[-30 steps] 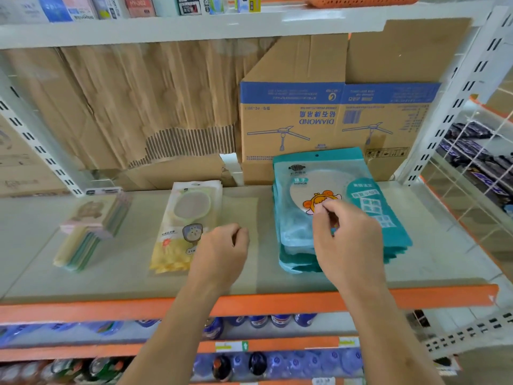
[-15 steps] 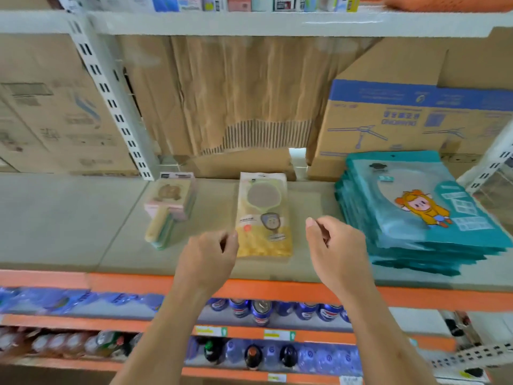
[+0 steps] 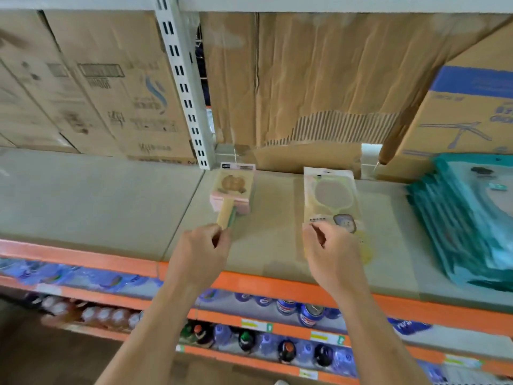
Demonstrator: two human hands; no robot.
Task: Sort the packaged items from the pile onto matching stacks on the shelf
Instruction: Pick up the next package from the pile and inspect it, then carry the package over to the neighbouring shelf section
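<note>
Head view, looking down on both hands over the shelf (image 3: pixel 83 195) board. The left hand (image 3: pixel 200 251) is curled, thumb and forefinger meeting right at the near tip of the handle that sticks out of the small stack of pink packs (image 3: pixel 231 195). Whether it pinches that tip or only touches it I cannot tell. The stack runs straight away from the hand, long axis front to back, with the heads toward the rear wall and the handles toward the knuckles. The right hand (image 3: pixel 333 251) is curled too, forefinger and thumb bent over the near left corner of the yellow pack (image 3: pixel 330 201). This pack lies flat on the board and stretches lengthwise away from the hand, its round window at the far end. The hand hides the near part, so a real grip cannot be made out. Well out past the right hand's outer side lies the teal stack (image 3: pixel 466 218), fanned and slanting. Under both wrists runs the orange rail (image 3: pixel 277 284), with bottles (image 3: pixel 286 351) and cans (image 3: pixel 311 315) below it. Beyond the packs stand cardboard boxes (image 3: pixel 111 93) and a white upright (image 3: pixel 183 87), whose foot is just behind the pink stack.
</note>
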